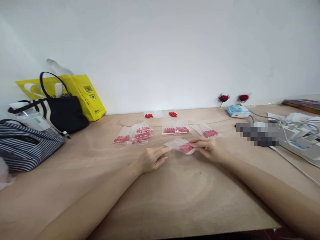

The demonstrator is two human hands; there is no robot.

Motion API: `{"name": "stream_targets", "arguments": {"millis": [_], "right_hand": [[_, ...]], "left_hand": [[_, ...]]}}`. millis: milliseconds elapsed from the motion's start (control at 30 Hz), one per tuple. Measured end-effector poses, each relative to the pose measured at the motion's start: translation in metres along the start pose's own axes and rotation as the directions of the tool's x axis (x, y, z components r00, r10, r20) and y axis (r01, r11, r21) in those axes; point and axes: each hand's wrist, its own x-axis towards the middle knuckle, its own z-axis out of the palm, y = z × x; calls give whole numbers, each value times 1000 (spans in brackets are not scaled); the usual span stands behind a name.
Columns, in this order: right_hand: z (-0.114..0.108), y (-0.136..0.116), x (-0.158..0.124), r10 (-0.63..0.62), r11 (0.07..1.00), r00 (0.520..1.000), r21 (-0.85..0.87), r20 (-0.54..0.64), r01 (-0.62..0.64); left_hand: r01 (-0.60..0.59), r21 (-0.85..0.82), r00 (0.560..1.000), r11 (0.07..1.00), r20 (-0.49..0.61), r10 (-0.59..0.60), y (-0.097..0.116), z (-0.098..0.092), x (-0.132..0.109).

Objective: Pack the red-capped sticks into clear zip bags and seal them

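My right hand (208, 149) pinches the right side of a small clear plastic zip bag (176, 144) with red pieces inside, low over the wooden table. My left hand (155, 159) is at the bag's left edge, fingers stretched out and thumb apart; whether a fingertip touches the plastic I cannot tell. Beyond the hands lie more such bags: an overlapping group (143, 134) to the left, a pair (175, 129) in the middle and some bags (208, 132) to the right, all with red pieces in them.
Loose red pieces (148, 116) lie on clear bags near the wall. A striped pouch (30, 146), a black handbag (67, 113) and a yellow bag (87, 96) stand left. Right are a blue tissue pack (238, 111), two dark red flowers (224, 98), cables and a white organizer (300, 143).
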Motion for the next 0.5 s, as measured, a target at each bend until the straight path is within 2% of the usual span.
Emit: {"name": "stream_targets", "arguments": {"millis": [67, 167, 267, 333, 367, 433, 500], "right_hand": [[-16, 5, -1, 157, 965, 986, 221, -55, -141], [-36, 12, 3, 386, 869, 915, 376, -114, -320], [-45, 25, 10, 492, 854, 808, 358, -323, -377], [-42, 38, 16, 476, 879, 737, 264, -480, -396], [-37, 45, 20, 450, 890, 717, 204, -533, -407], [-24, 57, 27, 393, 904, 732, 88, -557, -418], [-9, 67, 34, 339, 908, 799, -48, -497, -415]], "left_hand": [[118, -35, 993, 992, 34, -117, -2, 0, 0], [271, -47, 960, 962, 87, -266, -6, 2, 2], [357, -22, 925, 934, 151, -350, -8, 5, 4], [387, -15, 903, 922, 209, -375, -8, 6, 5], [397, -14, 894, 918, 234, -383, -9, 6, 6], [406, -15, 882, 914, 266, -388, -9, 6, 6], [405, -19, 880, 914, 280, -384, -9, 5, 5]]}}
